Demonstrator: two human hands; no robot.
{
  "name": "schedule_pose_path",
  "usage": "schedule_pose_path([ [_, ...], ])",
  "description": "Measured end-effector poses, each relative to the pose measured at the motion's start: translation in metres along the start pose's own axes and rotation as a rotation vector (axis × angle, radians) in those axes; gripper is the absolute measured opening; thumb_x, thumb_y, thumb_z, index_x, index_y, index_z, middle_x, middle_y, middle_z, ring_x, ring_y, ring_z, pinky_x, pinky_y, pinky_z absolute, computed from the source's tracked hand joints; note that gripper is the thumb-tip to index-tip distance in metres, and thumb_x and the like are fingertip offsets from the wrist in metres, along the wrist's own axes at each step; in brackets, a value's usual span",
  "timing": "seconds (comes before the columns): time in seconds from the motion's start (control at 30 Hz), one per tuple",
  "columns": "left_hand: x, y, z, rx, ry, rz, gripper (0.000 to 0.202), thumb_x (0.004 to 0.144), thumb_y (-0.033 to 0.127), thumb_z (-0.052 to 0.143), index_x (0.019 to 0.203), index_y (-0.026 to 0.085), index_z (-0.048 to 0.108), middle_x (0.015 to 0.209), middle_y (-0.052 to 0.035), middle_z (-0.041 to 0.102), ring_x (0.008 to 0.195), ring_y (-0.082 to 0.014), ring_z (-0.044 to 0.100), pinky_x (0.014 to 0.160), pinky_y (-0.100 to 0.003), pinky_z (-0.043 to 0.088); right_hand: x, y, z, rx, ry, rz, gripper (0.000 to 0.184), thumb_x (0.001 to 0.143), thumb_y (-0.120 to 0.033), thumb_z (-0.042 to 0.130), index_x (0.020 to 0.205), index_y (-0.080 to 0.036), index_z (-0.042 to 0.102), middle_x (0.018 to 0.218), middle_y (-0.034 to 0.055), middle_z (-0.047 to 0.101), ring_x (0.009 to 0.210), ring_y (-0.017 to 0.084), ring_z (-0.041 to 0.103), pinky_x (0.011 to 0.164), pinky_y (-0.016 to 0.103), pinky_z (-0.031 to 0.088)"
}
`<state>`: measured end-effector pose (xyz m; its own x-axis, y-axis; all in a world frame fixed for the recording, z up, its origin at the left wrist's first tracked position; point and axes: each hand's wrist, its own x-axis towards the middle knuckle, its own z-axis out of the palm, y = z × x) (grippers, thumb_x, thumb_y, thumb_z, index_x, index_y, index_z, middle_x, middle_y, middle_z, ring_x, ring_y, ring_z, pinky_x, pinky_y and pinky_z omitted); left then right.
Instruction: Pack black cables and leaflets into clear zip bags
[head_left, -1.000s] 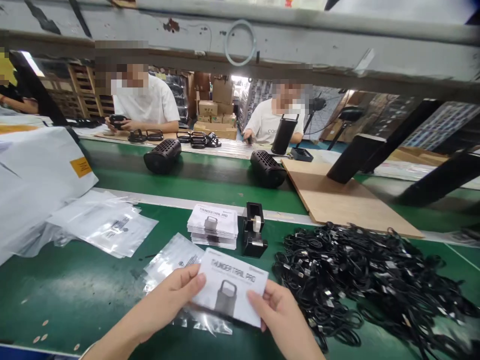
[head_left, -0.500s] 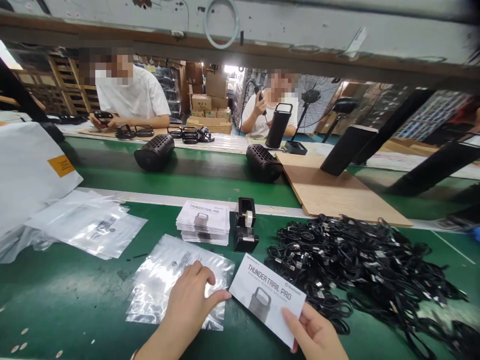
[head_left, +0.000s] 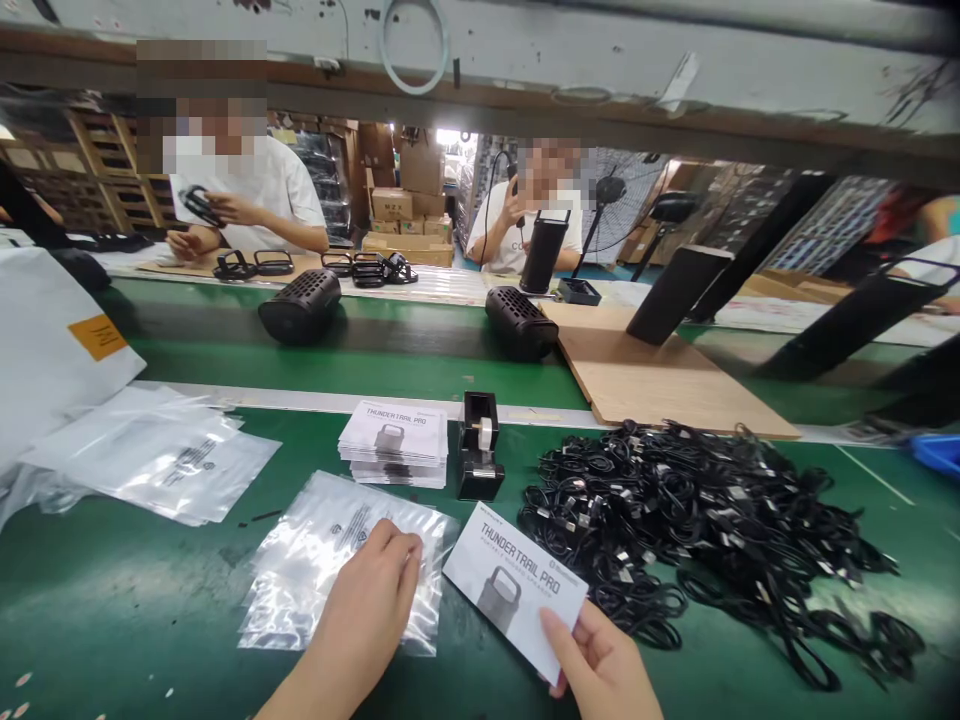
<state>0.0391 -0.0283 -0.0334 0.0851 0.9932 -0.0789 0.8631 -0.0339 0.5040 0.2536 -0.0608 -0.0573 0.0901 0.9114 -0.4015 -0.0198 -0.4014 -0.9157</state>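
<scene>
My left hand (head_left: 367,600) rests over a small pile of clear plastic bags (head_left: 292,570), its thumb and fingers pinched together on the top bag near its right side. The fingertips are partly hidden. My right hand (head_left: 600,660) holds a white printed manual (head_left: 517,590) by its lower right corner, thumb on top. The cover reads "THUNDER TRAIL PRO" and pictures a speaker with a handle. Just beyond the bags sits a stack of the same manuals (head_left: 394,440). Beside that stack stands a black tape dispenser (head_left: 480,450).
Tangled black cables (head_left: 675,520) are heaped at right. More plastic bags (head_left: 172,455) lie at left by a white sack (head_left: 52,350). Black speakers (head_left: 300,305) and a wooden board (head_left: 660,385) occupy the green belt. Two co-workers (head_left: 255,190) sit opposite, below an overhead beam (head_left: 525,60).
My left hand's thumb and fingers have closed from spread apart to a pinch over the bags. The right hand still holds the manual. The co-worker at left has raised a black part.
</scene>
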Motion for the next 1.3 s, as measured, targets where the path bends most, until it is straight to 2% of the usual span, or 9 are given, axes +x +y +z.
schedule_pose_path([
  [0.1,0.003,0.004,0.004,0.002,-0.007,-0.013,0.019,0.08,0.038,0.049,0.082,0.021,0.056,0.086,-0.003,0.056,0.068,-0.0181,0.058,0.06,-0.029,0.042,0.0,0.003,-0.005,-0.009,0.05,0.003,0.057,0.062,-0.05,0.066,0.104,-0.011,0.062,0.088,0.0109,0.069,0.053,0.015,0.053,0.041,0.023,0.044],
  [0.17,0.007,0.006,0.007,-0.002,-0.062,-0.024,0.015,0.076,0.033,0.055,0.071,0.02,0.058,0.081,-0.0016,0.057,0.067,-0.0176,0.058,0.061,-0.028,0.042,-0.001,0.003,-0.008,-0.006,0.061,0.003,0.057,0.062,-0.049,0.066,0.105,-0.011,0.062,0.089,0.0109,0.069,0.055,0.015,0.053,0.041,0.023,0.044],
  [0.33,0.009,0.006,0.005,-0.057,-0.077,0.001,0.026,0.083,0.025,0.041,0.067,0.02,0.062,0.079,-0.0024,0.058,0.066,-0.0161,0.058,0.062,-0.028,0.041,-0.006,0.004,-0.004,0.037,0.094,-0.047,0.058,0.06,-0.052,0.067,0.1,-0.011,0.064,0.083,0.011,0.07,0.05,0.015,0.053,0.037,0.023,0.043],
  [0.67,-0.003,0.007,0.007,-0.087,0.013,0.028,0.03,0.086,0.029,0.036,0.067,0.02,0.057,0.074,-0.0014,0.054,0.058,-0.014,0.055,0.057,-0.027,0.041,-0.006,0.014,0.017,0.081,0.111,-0.069,0.062,0.058,-0.06,0.064,0.096,-0.011,0.064,0.069,0.0098,0.069,0.039,0.014,0.05,0.033,0.024,0.04],
  [0.77,-0.006,0.004,0.01,-0.139,0.069,0.036,0.023,0.085,0.029,0.038,0.071,0.021,0.055,0.074,0.0001,0.054,0.056,-0.0123,0.053,0.057,-0.026,0.042,-0.006,0.021,0.018,0.078,0.026,-0.016,0.065,0.058,-0.062,0.064,0.098,-0.011,0.062,0.067,0.0093,0.069,0.038,0.014,0.051,0.033,0.023,0.039],
  [0.93,-0.014,0.002,0.017,-0.225,0.13,0.086,0.02,0.085,0.03,0.039,0.071,0.022,0.051,0.072,0.001,0.052,0.054,-0.0116,0.051,0.051,-0.023,0.041,-0.004,0.028,0.026,0.146,-0.15,-0.033,0.062,0.058,-0.062,0.063,0.092,-0.009,0.064,0.071,0.0098,0.068,0.053,0.016,0.06,0.054,0.026,0.048],
  [1.1,-0.02,-0.001,0.016,-0.32,0.135,0.133,0.021,0.084,0.033,0.042,0.071,0.022,0.053,0.07,0.0009,0.052,0.056,-0.0121,0.052,0.052,-0.022,0.042,-0.005,-0.003,0.034,-0.048,-0.392,0.003,0.055,0.07,-0.058,0.054,0.096,-0.01,0.062,0.056,0.0029,0.061,0.042,0.009,0.053,0.04,0.016,0.04],
  [1.2,-0.023,-0.003,0.006,-0.372,0.081,0.125,0.023,0.083,0.037,0.044,0.069,0.023,0.054,0.067,0.001,0.053,0.057,-0.0128,0.052,0.053,-0.022,0.042,-0.005,-0.027,0.047,-0.08,-0.55,0.05,0.042,0.076,-0.048,0.051,0.089,-0.01,0.062,0.055,0.0008,0.058,0.049,0.009,0.057,0.051,0.018,0.047],
  [1.3,-0.024,-0.004,-0.002,-0.45,0.031,0.124,0.027,0.082,0.041,0.044,0.066,0.023,0.055,0.065,0.0014,0.053,0.058,-0.0135,0.051,0.055,-0.022,0.041,0.004,-0.033,0.07,-0.144,-0.553,0.018,0.022,0.077,-0.029,0.051,0.074,-0.01,0.062,0.056,0.0007,0.057,0.05,0.01,0.058,0.054,0.021,0.048],
])
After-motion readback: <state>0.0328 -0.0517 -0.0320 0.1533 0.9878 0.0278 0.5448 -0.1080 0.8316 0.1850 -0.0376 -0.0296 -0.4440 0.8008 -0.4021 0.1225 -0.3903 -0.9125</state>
